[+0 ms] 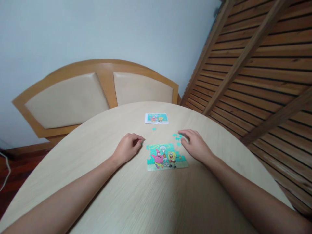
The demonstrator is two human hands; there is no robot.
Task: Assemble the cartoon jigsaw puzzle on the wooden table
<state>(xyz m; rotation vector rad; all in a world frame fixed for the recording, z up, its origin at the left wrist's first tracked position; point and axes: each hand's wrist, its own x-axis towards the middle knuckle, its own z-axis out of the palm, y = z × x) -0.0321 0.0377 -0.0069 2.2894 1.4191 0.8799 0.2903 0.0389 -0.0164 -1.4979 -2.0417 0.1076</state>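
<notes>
A partly joined jigsaw puzzle [159,159] of cartoon figures lies flat on the round table, with gaps along its upper right edge. My left hand [128,148] is just left of it, thumb and fingers pinched together. A small teal bit of a puzzle piece [142,143] shows at those fingertips. My right hand [196,146] rests beside the puzzle's upper right corner, its thumb and forefinger apart. Several loose teal puzzle pieces [177,137] lie between and in front of its fingers. No piece is visible in its grasp.
A printed picture sheet [156,118] lies farther back on the table [109,195]. One stray teal piece [154,129] sits between sheet and puzzle. Beyond the table's far edge stands a padded wooden bench back [106,87]. A slatted wooden partition [243,65] rises on the right.
</notes>
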